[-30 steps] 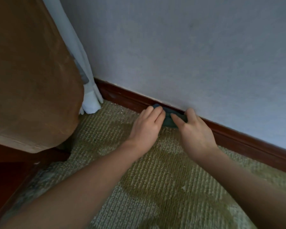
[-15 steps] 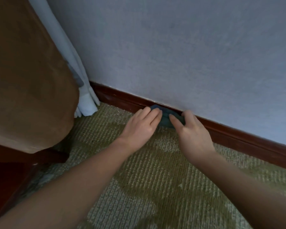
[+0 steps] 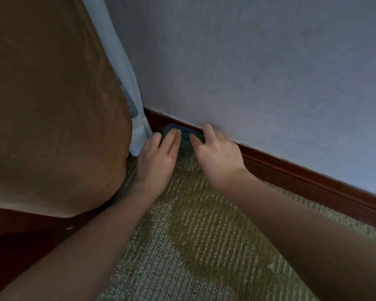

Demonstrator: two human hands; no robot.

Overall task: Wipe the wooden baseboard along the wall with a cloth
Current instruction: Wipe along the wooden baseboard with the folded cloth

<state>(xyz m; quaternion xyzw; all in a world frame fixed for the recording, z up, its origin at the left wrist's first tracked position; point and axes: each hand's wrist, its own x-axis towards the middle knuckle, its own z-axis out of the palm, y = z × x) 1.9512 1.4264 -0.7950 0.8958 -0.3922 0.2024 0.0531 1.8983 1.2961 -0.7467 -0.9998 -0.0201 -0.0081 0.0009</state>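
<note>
A dark red-brown wooden baseboard runs along the foot of the pale wall, from the curtain down to the right edge. A small dark teal cloth is bunched against it near the left end. My left hand presses straight fingers on the cloth's left part. My right hand presses on its right part, index finger on the cloth and thumb up against the wall. Most of the cloth is hidden under the fingers.
A brown upholstered chair fills the left side, close to my left hand. A white curtain hangs between it and the wall, touching the baseboard's left end. Green patterned carpet covers the floor.
Both hands have slid the cloth to the left along the baseboard, closer to the curtain and chair. The view has shifted with them.
</note>
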